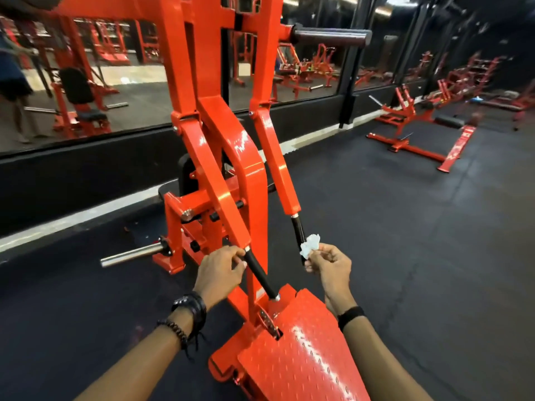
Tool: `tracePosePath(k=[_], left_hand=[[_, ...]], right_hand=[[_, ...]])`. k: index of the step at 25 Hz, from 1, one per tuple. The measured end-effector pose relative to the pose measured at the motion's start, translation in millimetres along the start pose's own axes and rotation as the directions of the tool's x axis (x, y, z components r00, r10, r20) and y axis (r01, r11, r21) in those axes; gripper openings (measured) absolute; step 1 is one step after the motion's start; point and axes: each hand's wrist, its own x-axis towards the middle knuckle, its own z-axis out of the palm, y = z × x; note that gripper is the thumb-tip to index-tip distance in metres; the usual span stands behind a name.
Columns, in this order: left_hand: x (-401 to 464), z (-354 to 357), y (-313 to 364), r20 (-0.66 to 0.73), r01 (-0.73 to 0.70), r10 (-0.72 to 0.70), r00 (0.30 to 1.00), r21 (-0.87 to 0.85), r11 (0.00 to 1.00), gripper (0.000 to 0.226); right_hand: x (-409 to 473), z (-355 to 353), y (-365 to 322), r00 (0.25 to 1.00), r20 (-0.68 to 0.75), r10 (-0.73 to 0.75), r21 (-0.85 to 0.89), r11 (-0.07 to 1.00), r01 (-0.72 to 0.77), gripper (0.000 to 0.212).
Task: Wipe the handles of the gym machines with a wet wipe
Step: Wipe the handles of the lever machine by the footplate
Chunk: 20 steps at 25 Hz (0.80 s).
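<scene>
An orange gym machine point(246, 157) stands in front of me with two black handles hanging from its arms. My left hand point(220, 270) grips the top of the left handle point(262, 277). My right hand point(327, 266) pinches a crumpled white wet wipe point(309, 246), which sits against the lower end of the right handle point(298, 231). Part of that handle is hidden behind the wipe.
An orange checker-plate footplate point(295, 354) lies below my hands. A steel weight peg point(133, 254) sticks out at the left. A mirror wall point(115, 82) runs behind the machine. More orange machines point(417, 131) stand at the right on black rubber floor point(405, 241).
</scene>
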Motion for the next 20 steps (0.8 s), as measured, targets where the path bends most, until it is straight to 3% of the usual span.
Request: tracePosePath(k=[2,7,9,11,12,14,15,17,20], left_hand=[[26.5,15.5,-25.7,0.065,0.058,-0.059,0.996,0.010,0.998,0.017],[103.7,48.8,-90.6,0.228,0.308,-0.263,0.938,-0.194,0.931,0.010],[123.4,53.8,-110.4,0.254,0.289,-0.244,0.936,-0.161,0.944,0.012],[136.5,54.4,-126.8,0.219,0.046,-0.035,0.975,-0.045,0.998,0.014],[142.7,52.0,-130.5,0.190,-0.173,0.170,0.967,0.000,0.985,0.016],[163.1,41.8,-125.6,0.218,-0.580,0.551,0.805,0.099,0.808,0.027],[177.8,35.9,-121.3,0.271,-0.709,0.662,0.699,0.137,0.692,0.035],[207.7,27.0,-108.8,0.452,-0.850,0.723,0.523,0.207,0.485,0.053],[246.6,32.3,-96.6,0.753,-0.928,0.542,0.373,0.297,0.225,0.067]], right_hand=[[19.6,10.8,8.4,1.000,-0.015,0.007,-0.031,1.000,-0.007,0.015],[67.8,42.0,52.0,0.977,-0.210,0.023,-0.051,0.998,-0.034,0.017],[75.7,62.3,72.2,0.960,-0.274,0.061,-0.064,0.995,-0.081,0.017],[76.3,88.8,98.4,0.951,-0.294,0.093,-0.110,0.985,-0.130,0.017],[73.5,100.8,111.4,0.951,-0.292,0.099,-0.147,0.978,-0.147,0.017],[70.3,120.1,141.0,0.944,-0.320,0.085,-0.222,0.961,-0.162,0.018],[66.6,128.9,155.1,0.936,-0.335,0.104,-0.240,0.952,-0.191,0.020],[62.7,145.0,177.7,0.923,-0.364,0.125,-0.262,0.937,-0.230,0.021],[66.6,168.5,196.7,0.919,-0.372,0.131,-0.309,0.916,-0.255,0.020]])
